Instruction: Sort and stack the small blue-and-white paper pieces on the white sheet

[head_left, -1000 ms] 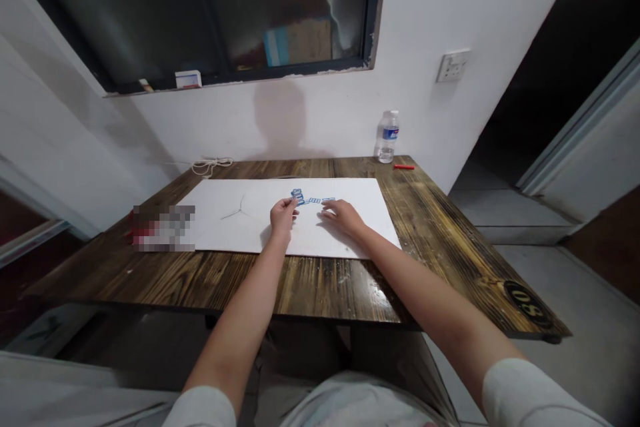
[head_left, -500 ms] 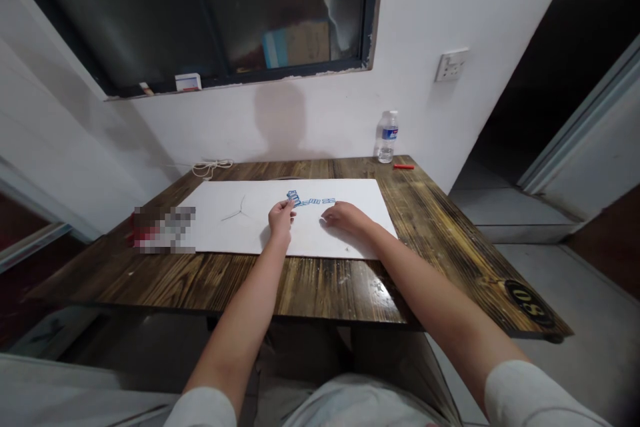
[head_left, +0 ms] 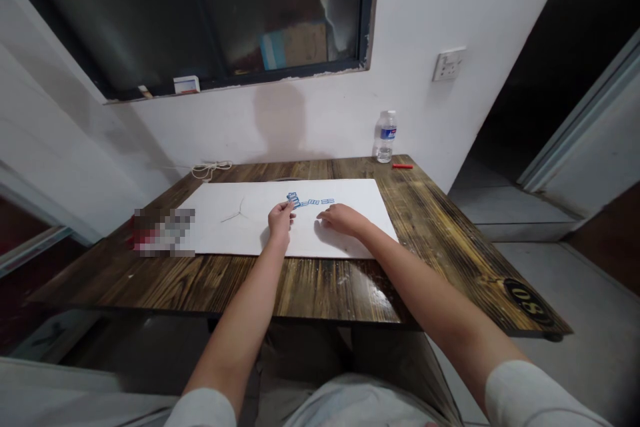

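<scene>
Blue chain-like pieces (head_left: 313, 201) lie in a row on a white board (head_left: 260, 233), running right from a denser blue cluster (head_left: 293, 198). My left hand (head_left: 281, 218) is closed, its thumb and fingers pinching the lower edge of that cluster. Just below the right part of the row, my right hand (head_left: 343, 219) hovers over or rests on the board with fingers bent together; whether anything small is between its fingertips is hidden. Thin dark strands (head_left: 240, 213) lie on the board to the left.
The board lies on a dark wooden table (head_left: 200, 283). At the back right stand a clear bottle (head_left: 385, 137) and a red stick-like object (head_left: 403, 166). A white cable (head_left: 212, 169) is coiled at the back left. A pixelated patch covers something at the board's left end.
My right hand has moved slightly left and its fingertips have come nearer my left hand. My left hand keeps its pinch on the blue cluster. The view has shifted a little.
</scene>
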The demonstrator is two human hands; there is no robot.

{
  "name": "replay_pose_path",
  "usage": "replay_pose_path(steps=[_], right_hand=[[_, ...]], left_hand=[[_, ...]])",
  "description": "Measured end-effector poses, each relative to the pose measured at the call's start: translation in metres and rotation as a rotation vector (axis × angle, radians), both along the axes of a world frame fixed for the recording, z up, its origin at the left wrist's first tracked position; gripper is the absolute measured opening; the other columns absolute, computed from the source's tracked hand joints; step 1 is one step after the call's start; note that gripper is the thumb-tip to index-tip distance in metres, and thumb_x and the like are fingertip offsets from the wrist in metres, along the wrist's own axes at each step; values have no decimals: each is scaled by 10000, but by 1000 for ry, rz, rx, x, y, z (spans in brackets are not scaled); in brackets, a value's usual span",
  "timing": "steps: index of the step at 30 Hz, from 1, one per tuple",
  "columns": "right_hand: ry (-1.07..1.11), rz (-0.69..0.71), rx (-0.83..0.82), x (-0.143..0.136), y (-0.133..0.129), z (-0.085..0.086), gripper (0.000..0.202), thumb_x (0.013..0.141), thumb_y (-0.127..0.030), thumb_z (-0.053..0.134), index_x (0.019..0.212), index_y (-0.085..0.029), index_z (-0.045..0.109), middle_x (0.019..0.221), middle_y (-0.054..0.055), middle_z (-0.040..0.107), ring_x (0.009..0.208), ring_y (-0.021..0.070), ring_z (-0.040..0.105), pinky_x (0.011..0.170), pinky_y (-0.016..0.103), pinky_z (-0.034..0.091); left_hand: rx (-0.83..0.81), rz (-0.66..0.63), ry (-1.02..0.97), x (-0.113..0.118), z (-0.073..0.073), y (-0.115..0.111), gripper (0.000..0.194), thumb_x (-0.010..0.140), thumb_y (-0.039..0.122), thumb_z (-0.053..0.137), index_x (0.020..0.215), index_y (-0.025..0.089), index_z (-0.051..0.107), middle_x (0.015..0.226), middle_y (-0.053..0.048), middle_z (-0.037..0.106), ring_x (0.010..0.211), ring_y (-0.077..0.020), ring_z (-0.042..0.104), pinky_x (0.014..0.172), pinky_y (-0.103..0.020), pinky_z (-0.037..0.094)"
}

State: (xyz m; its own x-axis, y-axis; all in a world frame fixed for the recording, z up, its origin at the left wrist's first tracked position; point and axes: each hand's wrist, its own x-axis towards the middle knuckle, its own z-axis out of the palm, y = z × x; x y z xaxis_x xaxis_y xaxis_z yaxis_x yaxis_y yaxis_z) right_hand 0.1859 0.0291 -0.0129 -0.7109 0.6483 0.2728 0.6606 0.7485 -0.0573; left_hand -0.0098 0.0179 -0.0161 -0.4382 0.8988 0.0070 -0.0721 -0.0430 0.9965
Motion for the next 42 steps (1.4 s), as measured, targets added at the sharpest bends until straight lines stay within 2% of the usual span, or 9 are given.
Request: replay_pose_path(steps=[6, 10, 16, 22, 25, 28, 31, 34, 42], right_hand=[[25, -15, 0, -3, -3, 0, 360, 843, -134, 559, 1187, -177, 657, 950, 106, 729, 839, 211, 656, 743, 285, 424], [63, -10, 67, -6, -7, -4, 374, 870, -145, 537, 1228, -195, 635, 974, 95, 705, 859, 201, 629, 770, 284, 410], [71, -31, 110, -9, -8, -11, 255, 882, -154, 540, 1090, -173, 684, 932, 104, 672, 839, 210, 591, 753, 298, 388], [241, -128, 121, -7, -6, -11, 168, 919, -216, 540, 963, -179, 699, 1020, 88, 630, 806, 164, 572, 728, 269, 380], [304, -146, 165, -7, -5, -13, 173, 916, -262, 563, 891, -203, 724, 885, 58, 639, 736, 159, 557, 690, 268, 374], [421, -84, 201, -6, -4, -16, 184, 924, -266, 555, 889, -203, 724, 816, 50, 654, 725, 159, 565, 681, 264, 390], [557, 22, 260, -7, -3, -18, 198, 936, -264, 535, 914, -193, 718, 881, 72, 683, 805, 169, 592, 739, 274, 436], [664, 57, 321, -8, -2, -19, 227, 950, -276, 506, 971, -191, 715, 921, 90, 689, 848, 177, 599, 769, 292, 472], [691, 95, 306, -8, 0, -20, 253, 954, -272, 488, 1089, -217, 695, 950, 95, 678, 880, 189, 595, 790, 331, 508]], left_hand=[[18, -12, 16, 1, -1, 0, 367, 588, 430, 757, 816, 172, 631, 610, 11, 582, 496, -76, 514, 399, -164, 268], [22, -22, 8, 1, -1, 0, 369, 585, 428, 761, 812, 169, 629, 601, 16, 574, 495, -75, 514, 394, -165, 268], [13, -31, 21, 2, -2, 1, 367, 588, 431, 764, 808, 170, 631, 582, 17, 571, 504, -86, 530, 398, -167, 265], [-24, -45, 35, 3, -1, 2, 326, 612, 399, 749, 813, 168, 638, 584, 13, 574, 466, -76, 495, 382, -165, 244], [-29, -51, 45, 4, -1, 1, 310, 615, 390, 754, 806, 172, 647, 595, 5, 586, 473, -81, 506, 394, -171, 277], [-40, -83, 48, 5, 0, -1, 317, 597, 393, 776, 791, 173, 656, 591, -2, 593, 475, -87, 512, 409, -178, 299], [-41, -149, 38, 8, 1, -3, 324, 558, 384, 804, 754, 171, 657, 611, -12, 608, 502, -95, 531, 429, -183, 324], [-23, -228, 29, 11, 2, -5, 333, 531, 381, 819, 733, 171, 657, 640, -16, 620, 537, -105, 550, 453, -187, 347], [6, -353, 12, 12, 3, -7, 373, 532, 434, 828, 731, 182, 638, 682, -14, 641, 582, -115, 581, 530, -209, 362]])
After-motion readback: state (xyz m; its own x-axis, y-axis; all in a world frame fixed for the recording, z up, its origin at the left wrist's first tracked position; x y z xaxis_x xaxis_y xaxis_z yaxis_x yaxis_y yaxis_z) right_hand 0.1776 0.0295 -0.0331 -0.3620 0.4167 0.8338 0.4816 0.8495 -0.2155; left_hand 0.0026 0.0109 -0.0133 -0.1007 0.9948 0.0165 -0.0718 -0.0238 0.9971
